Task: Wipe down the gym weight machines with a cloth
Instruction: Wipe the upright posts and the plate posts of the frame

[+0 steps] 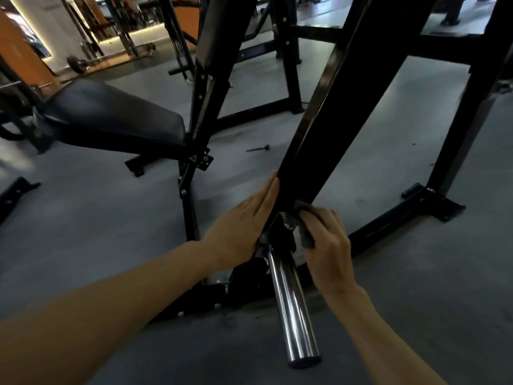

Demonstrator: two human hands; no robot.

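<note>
While I look down through the head camera, my left hand [241, 223] lies flat and open, fingers straight and together, pressed along the left edge of a black slanted beam [330, 112] of the weight machine. My right hand [326, 240] is closed around a dark grey cloth [305, 234], bunched between thumb and fingers and held against the lower end of that beam, right where it meets a bolted joint. Just below the joint a chrome plate-loading peg [293, 301] sticks out toward me, shiny and bare, passing between my two wrists; the cloth sits at its upper end, touching or nearly touching it, I cannot tell which. Both forearms reach in from the bottom of the frame. Left of the beam stands a padded black seat [111, 118] on its own frame, with an upright black back pad [219, 31] rising above it. A small dark pin [258, 148] lies on the grey rubber floor [416, 273] between the seat frame and the beam. To the right, a black upright post [458, 129] runs down to a foot plate bolted to the floor. Far back on the left, a barbell with a plate [76, 63] rests near a lit wall.
</note>
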